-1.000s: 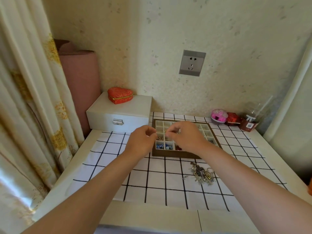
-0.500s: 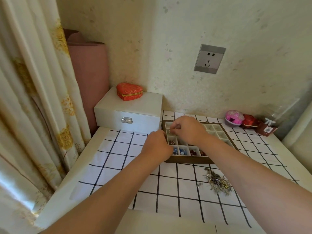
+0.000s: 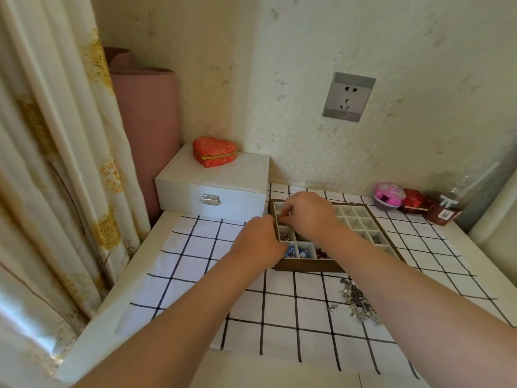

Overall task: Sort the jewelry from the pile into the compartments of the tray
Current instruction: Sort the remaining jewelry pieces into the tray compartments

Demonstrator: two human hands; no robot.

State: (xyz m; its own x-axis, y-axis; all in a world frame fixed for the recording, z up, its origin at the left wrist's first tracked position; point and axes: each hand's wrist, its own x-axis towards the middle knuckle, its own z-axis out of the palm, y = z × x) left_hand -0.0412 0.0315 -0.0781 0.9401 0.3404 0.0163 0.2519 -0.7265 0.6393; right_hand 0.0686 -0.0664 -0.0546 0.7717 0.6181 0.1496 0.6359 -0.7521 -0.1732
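The brown tray [image 3: 307, 266] with white compartments lies on a checked cloth [image 3: 195, 261]. Blue pieces [image 3: 298, 252], a red piece [image 3: 321, 254] and a dark silvery piece [image 3: 285, 236] lie in its front left cells. My right hand [image 3: 307, 217] hovers over the back left cells, fingertips curled down and pinching a small piece that is mostly hidden. My left hand [image 3: 257, 242] lies against the tray's left wall, with its fingers out of sight. The jewelry pile [image 3: 359, 303] sits on the cloth in front of the tray, beside my right forearm.
A white latched box [image 3: 212, 189] with a red heart box [image 3: 214, 151] on top stands left of the tray. A pink round box [image 3: 389, 195], a small red box [image 3: 414, 201] and a brown jar [image 3: 442, 214] line the back right wall. A curtain hangs left.
My right hand has moved from the tray's middle to its back left cells. My left hand dropped toward the front left corner, then rose along the left wall.
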